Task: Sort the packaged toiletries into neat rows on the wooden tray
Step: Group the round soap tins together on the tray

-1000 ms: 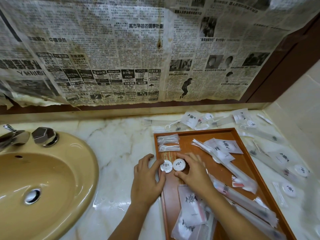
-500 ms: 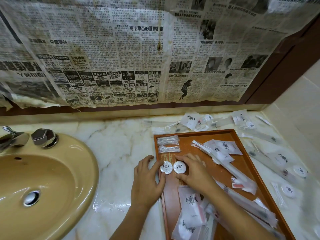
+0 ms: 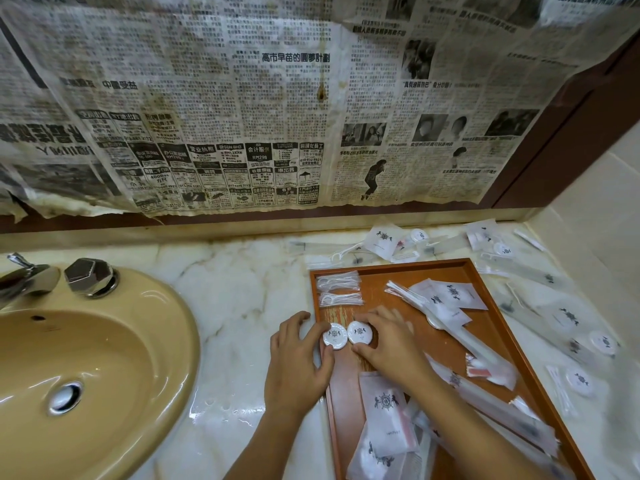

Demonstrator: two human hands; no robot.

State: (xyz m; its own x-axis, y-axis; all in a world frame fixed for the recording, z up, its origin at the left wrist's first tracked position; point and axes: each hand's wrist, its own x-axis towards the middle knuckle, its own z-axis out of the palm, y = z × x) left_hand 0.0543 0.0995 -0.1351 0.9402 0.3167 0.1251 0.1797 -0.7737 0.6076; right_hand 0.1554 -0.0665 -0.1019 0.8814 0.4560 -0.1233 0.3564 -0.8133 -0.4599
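Two round soaps, one at my left hand and one at my right hand, sit touching at the near-left of the tray, just below the floss packets. I'd square them with the tray edge, nudging gently. Each hand arches over its soap, fingertips pinching it.
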